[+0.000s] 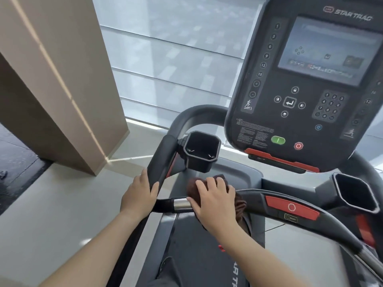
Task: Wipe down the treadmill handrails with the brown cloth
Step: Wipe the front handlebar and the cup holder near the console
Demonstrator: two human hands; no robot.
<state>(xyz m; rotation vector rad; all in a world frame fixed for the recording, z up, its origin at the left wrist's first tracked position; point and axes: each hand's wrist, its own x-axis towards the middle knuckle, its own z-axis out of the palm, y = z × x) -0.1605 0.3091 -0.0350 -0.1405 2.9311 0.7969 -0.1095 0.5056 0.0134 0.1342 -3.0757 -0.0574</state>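
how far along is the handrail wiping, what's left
Nothing shows as finished; one frame cannot tell which surfaces are already wiped. In hand: the right hand presses the bunched brown cloth onto the black front crossbar, beside its silver metal sensor band. The left hand grips the left black padded side handrail bare. Likely left: that rail and the right-side rail.

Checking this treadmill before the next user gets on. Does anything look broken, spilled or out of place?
Nothing stands out. The right hand presses the brown cloth on the front handrail; the left hand grips the side handrail. Both cup holders look empty, and the console seems intact.
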